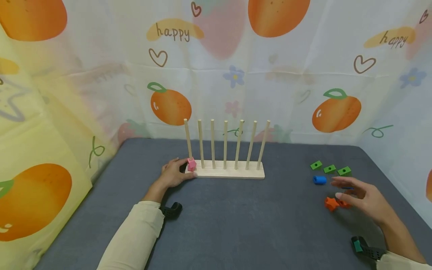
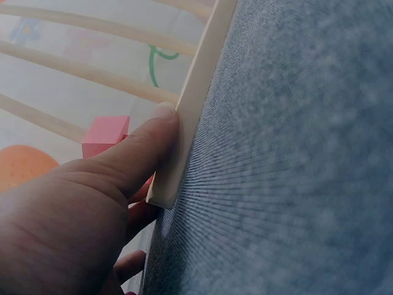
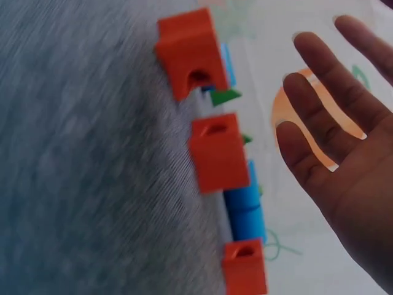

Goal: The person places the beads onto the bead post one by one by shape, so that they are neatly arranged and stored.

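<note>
My left hand [image 1: 173, 173] grips the left end of a wooden peg board [image 1: 229, 173], the thumb along its front edge and fingers behind. Pink beads [image 1: 191, 164] sit low on the leftmost peg, right by that hand; the left wrist view shows a pink bead [image 2: 105, 134] beyond the thumb. On the right, my right hand [image 1: 366, 198] hovers with spread, relaxed fingers, holding nothing. Under and beside it lie orange star-shaped beads [image 1: 331, 204], partly hidden in the head view; the right wrist view shows three orange beads [image 3: 220, 157] in a row, apart from the fingers.
Behind the orange beads lie blue cylinder beads [image 1: 319, 180], partly covered by my right hand. Three green beads [image 1: 329, 169] form a row farther back. Several upright pegs [image 1: 225, 144] rise from the board. A printed curtain [image 1: 276, 86] hangs behind the grey table [image 1: 249, 217].
</note>
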A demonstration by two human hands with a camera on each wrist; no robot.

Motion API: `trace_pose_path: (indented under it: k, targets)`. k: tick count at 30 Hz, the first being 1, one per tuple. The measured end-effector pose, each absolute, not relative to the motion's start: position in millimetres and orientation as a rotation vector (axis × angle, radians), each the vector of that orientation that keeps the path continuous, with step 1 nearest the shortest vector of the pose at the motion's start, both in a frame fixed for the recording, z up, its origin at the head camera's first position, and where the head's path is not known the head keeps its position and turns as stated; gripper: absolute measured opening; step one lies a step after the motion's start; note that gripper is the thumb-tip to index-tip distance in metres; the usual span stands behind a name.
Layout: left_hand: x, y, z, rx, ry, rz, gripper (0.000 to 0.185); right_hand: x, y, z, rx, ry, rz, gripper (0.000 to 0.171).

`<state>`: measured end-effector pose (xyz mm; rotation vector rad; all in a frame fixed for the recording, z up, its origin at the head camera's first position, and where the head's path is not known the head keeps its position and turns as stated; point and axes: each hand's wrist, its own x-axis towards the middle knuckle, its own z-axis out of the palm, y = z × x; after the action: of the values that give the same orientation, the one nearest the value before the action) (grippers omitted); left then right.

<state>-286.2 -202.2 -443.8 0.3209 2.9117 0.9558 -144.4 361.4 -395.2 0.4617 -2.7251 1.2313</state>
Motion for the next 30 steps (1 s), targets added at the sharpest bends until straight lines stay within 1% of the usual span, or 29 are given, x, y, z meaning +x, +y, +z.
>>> trace_pose_path:
  k: [8, 15, 21, 30]
  targets:
    - [-287, -204, -445, 0.323, 2.921, 0.943, 0.079, -146, 369, -408, 0.573, -2.759, 1.230, 0.043]
    - [-287, -203, -444, 0.325, 2.920, 0.942, 0.080, -149, 371, -413, 0.427, -2.901, 1.040, 0.043]
    - [-286, -202, -443, 0.311, 2.913, 0.940, 0.080, -153, 373, -420, 0.420, -2.996, 1.020, 0.046]
    - [-285, -202, -443, 0.318, 2.913, 0.942, 0.079, -152, 367, -422, 0.339, -2.966, 0.921, 0.042]
